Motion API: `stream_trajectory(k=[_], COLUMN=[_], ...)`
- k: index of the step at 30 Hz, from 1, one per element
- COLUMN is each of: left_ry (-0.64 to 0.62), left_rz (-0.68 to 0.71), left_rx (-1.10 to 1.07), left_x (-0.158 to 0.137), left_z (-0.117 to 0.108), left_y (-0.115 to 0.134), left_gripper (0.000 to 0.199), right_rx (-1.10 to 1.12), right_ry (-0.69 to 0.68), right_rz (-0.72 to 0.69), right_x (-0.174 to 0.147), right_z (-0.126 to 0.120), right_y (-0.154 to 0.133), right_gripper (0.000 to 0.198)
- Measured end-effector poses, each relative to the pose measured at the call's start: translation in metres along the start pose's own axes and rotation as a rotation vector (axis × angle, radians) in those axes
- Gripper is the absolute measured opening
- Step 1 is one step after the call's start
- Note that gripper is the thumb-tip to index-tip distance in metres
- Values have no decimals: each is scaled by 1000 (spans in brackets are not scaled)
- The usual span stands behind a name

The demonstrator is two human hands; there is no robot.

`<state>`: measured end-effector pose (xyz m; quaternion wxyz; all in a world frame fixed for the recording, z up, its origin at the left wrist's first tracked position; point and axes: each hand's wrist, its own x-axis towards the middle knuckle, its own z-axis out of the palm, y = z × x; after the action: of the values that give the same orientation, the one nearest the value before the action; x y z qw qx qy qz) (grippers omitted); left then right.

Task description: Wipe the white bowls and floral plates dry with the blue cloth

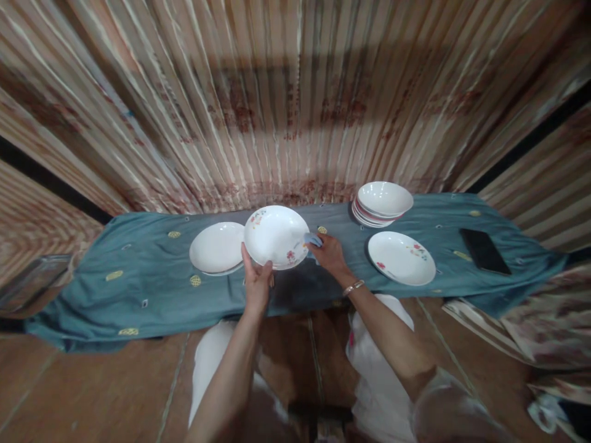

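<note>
A white plate with small printed flowers (276,237) is held up and tilted in front of me. My left hand (257,280) grips its lower left edge, thumb on the front and the other fingers partly hidden behind. At its right rim is my right hand (327,251), closed on a light-blue cloth (313,240) that touches the plate. Just left of the held plate lie white plates (217,247), one on another, partly covered by it. To the right of my right hand, a flowered white plate (401,258) rests on the table.
Several white bowls (385,200) are stacked at the back right. A dark flat device (484,251) lies near the right end of the teal tablecloth (161,295). A patterned curtain (286,111) hangs behind the table. At far left stands a glass-like tray (34,280).
</note>
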<state>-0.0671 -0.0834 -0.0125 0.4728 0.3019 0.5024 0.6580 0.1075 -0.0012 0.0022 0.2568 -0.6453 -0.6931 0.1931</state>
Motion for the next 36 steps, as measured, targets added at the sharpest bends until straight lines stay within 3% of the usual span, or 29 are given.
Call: stream_trajectory(k=[4, 8, 12, 15, 22, 27, 31, 36], left_ry=[-11, -64, -113, -136, -136, -155, -127, -129], left_rz=[-75, -141, -229, -274, -295, -281, -284, -289], left_rx=[-142, -122, -66, -44, -15, 4, 14, 18], left_x=[-2, -2, -3, -4, 3, 14, 21, 24], left_z=[16, 22, 26, 30, 34, 33, 34, 34], left_y=[-10, -18, -28, -34, -37, -40, -42, -43], left_gripper=[108, 103, 104, 104, 102, 98, 94, 87], right_rx=[-30, 2, 78, -23, -330, -219, -75, -327], right_ry=[-16, 110, 188, 125, -96, -98, -63, -209], right_rz=[-3, -14, -224, -333, -384, -466, -534, -481], right_x=[-7, -10, -10, -10, -7, -9, -4, 3], right_z=[-14, -36, -44, -31, -11, -21, -21, -12], right_y=[32, 51, 58, 57, 56, 71, 75, 65], right_gripper=[23, 37, 43, 41, 54, 66, 46, 36])
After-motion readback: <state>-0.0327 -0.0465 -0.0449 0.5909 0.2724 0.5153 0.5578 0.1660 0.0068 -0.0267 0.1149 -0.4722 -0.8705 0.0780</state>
